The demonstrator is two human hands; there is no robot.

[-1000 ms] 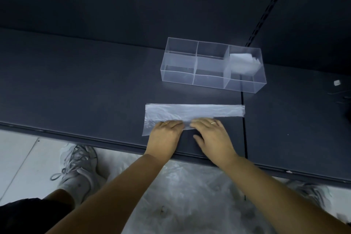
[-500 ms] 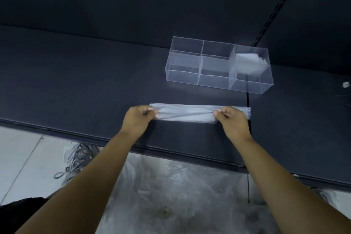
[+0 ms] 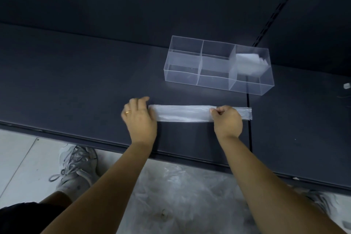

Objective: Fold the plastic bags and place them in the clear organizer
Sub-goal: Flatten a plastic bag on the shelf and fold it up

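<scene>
Two grips are working on one plastic bag (image 3: 182, 113) in the head view; the bag is lying flat on the dark table (image 3: 76, 81) as a long narrow strip running left to right, near the front edge. The right grip (image 3: 227, 121) is clamping on the strip close to its right end, curled fingers and thumb pinching the film, and a short length is sticking out beyond the knuckles. The left grip (image 3: 139, 118), wearing a ring (image 3: 128, 112), is covering the strip's left end with its fingers bent; whether it is pinching the film or only resting on it I cannot tell. Behind the strip and apart from it, the clear organizer (image 3: 182, 76) is standing on the table with three compartments in a row, and a folded bag (image 3: 247, 62) is sitting in the right one. Below the table edge, a sneaker (image 3: 76, 165) is standing on the floor (image 3: 19, 157) beside a heap of loose plastic (image 3: 180, 195)
</scene>
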